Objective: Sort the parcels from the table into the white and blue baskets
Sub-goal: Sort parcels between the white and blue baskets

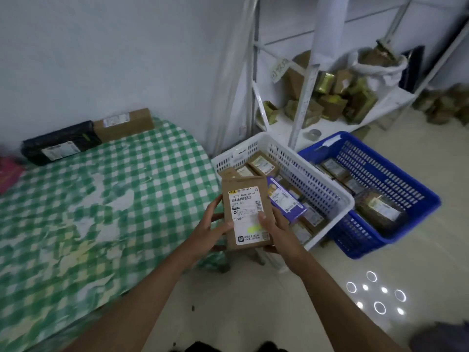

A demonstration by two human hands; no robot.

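Pale wall behind; glossy cream tile floor (253,301) below, with ring-shaped light reflections at lower right. Round table under green-and-white checked cloth (101,212) at left. Two parcels left on it at far edge against wall: long black plastic-wrapped parcel with white label (57,143), and long brown cardboard box with white label (124,124), end to end, touching or nearly so. Pink item (9,174) at table's left margin, blurred, not identified.

Flat brown cardboard parcel with large white shipping label (247,214) held upright between both hands, off table's right edge, in front of white basket. Left hand (212,231) gripped parcel's left edge, thumb on label face, fingers behind. Right hand (275,228) gripped right edge, thumb pressed on label.

White slotted plastic basket (299,171) on floor, just right of table, holding several brown boxes and purple carton (285,199). Blue slotted plastic basket (396,174) beside it on right, sides touching, holding a few brown labelled boxes.

White metal shelving rack (302,102) behind baskets, lower shelf stacked with brown and gold boxes and white sack (375,69).
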